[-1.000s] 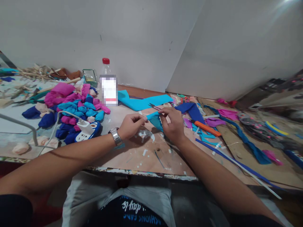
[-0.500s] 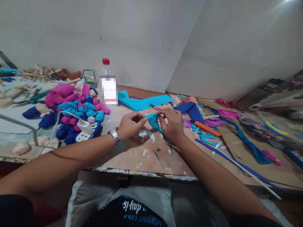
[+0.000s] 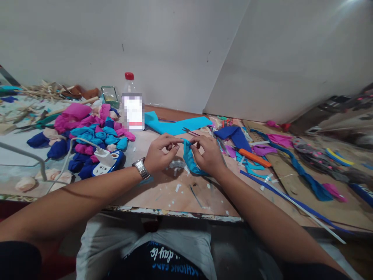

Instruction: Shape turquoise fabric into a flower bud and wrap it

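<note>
My right hand (image 3: 207,153) pinches a bright blue crepe paper strip (image 3: 191,158) between thumb and fingers. The strip is folded at the top and hangs in a loose curve over the wooden tabletop. My left hand (image 3: 162,152), with a metal watch on its wrist, is close on the other side. Its index finger reaches to the top of the strip, while its thumb stays apart from the paper. Just behind the hands lie scissors (image 3: 190,131), partly hidden, and a wider blue crepe paper piece (image 3: 177,125).
Left are a pile of pink and blue crepe bundles (image 3: 96,134), a power strip (image 3: 107,163) and a red-capped bottle (image 3: 129,87). Right are an orange-handled cutter (image 3: 254,158), dark blue paper (image 3: 233,134), a long white stick (image 3: 309,216) and cardboard (image 3: 279,175).
The blue strip has turned from lying stretched between both hands to a folded, hanging curve at my right fingers. My left thumb has come away from its edge.
</note>
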Motion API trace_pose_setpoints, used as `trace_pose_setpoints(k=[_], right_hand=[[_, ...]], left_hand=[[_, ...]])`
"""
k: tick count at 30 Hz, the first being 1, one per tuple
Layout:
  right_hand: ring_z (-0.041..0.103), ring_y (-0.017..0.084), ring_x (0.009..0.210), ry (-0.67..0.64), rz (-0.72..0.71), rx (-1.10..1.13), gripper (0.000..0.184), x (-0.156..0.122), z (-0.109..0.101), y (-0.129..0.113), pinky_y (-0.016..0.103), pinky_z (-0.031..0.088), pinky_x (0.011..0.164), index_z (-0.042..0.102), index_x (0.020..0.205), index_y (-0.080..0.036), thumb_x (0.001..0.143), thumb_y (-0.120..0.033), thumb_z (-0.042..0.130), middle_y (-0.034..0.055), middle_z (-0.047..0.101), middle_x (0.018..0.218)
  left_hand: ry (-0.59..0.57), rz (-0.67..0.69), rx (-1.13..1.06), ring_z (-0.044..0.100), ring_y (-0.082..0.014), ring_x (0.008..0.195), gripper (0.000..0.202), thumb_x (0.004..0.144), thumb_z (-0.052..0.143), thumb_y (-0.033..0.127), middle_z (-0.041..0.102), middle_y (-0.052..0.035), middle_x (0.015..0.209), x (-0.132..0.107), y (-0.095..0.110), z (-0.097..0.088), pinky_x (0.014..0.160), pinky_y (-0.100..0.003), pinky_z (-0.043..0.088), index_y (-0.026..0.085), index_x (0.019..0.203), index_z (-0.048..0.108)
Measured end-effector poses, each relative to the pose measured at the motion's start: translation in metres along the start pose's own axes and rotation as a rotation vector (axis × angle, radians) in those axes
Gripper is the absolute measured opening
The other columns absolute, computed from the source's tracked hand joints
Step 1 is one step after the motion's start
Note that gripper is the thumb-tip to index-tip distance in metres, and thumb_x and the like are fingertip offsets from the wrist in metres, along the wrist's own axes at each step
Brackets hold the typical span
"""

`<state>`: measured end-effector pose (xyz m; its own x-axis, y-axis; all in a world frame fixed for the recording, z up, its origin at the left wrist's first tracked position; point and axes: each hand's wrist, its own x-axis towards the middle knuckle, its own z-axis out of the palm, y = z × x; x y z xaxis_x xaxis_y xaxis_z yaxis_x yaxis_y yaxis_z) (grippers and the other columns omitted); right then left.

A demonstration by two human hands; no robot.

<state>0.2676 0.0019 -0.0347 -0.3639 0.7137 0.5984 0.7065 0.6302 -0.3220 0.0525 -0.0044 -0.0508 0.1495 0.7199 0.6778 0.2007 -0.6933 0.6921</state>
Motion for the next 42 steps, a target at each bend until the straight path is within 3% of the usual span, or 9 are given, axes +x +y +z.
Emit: trace_pose_setpoints(k=[8, 18, 27, 34, 42], right_hand=[[0.063, 0.024, 0.083, 0.045, 0.023, 0.011, 0.012, 0.0002, 0.0001, 0.0013, 0.041, 0.042, 0.084, 0.064, 0.101, -0.022, 0.093, -0.024, 0.057, 0.0059, 0.072, 0.094], [0.064, 0.020, 0.075, 0.103, 0.019, -0.018, 0.010, -0.0001, -0.0006, 0.0050, 0.041, 0.040, 0.088, 0.063, 0.101, -0.020, 0.094, -0.025, 0.057, 0.0041, 0.072, 0.095], [0.063, 0.022, 0.080, 0.037, -0.001, 0.000, 0.010, 0.0016, -0.0025, -0.0006, 0.040, 0.041, 0.084, 0.065, 0.099, -0.020, 0.093, -0.023, 0.057, 0.0053, 0.072, 0.091], [0.062, 0.022, 0.080, -0.014, -0.028, 0.016, 0.010, 0.0005, -0.0002, 0.0006, 0.040, 0.040, 0.085, 0.066, 0.098, -0.020, 0.093, -0.023, 0.058, 0.0053, 0.072, 0.090], [0.063, 0.021, 0.078, -0.017, -0.058, 0.042, 0.010, -0.0006, 0.0002, -0.0001, 0.042, 0.040, 0.088, 0.065, 0.101, -0.021, 0.093, -0.021, 0.058, 0.0051, 0.073, 0.095]], left_hand=[[-0.144, 0.164, 0.281, 0.063, -0.0191, 0.094, 0.039, 0.095, 0.053, 0.021, 0.065, -0.0095, 0.116, -0.0004, 0.0051, -0.0060, 0.088, -0.035, 0.052, 0.023, 0.134, 0.063], [-0.154, 0.029, 0.344, 0.060, -0.0195, 0.089, 0.053, 0.094, 0.055, 0.024, 0.064, -0.0085, 0.114, -0.0012, 0.0011, -0.0042, 0.084, -0.035, 0.050, 0.020, 0.146, 0.051], [-0.031, 0.070, 0.214, 0.057, -0.0147, 0.079, 0.020, 0.099, 0.055, 0.028, 0.066, -0.0042, 0.096, 0.0010, 0.0012, -0.0025, 0.078, -0.031, 0.049, 0.018, 0.113, 0.065], [-0.090, 0.052, 0.243, 0.056, -0.0159, 0.082, 0.028, 0.088, 0.062, 0.011, 0.061, -0.0034, 0.097, 0.0010, -0.0004, -0.0044, 0.076, -0.030, 0.049, 0.020, 0.114, 0.067], [-0.103, 0.061, 0.217, 0.059, -0.0176, 0.088, 0.015, 0.093, 0.065, 0.025, 0.063, -0.0050, 0.101, 0.0003, -0.0022, -0.0039, 0.081, -0.032, 0.051, 0.021, 0.107, 0.070]])
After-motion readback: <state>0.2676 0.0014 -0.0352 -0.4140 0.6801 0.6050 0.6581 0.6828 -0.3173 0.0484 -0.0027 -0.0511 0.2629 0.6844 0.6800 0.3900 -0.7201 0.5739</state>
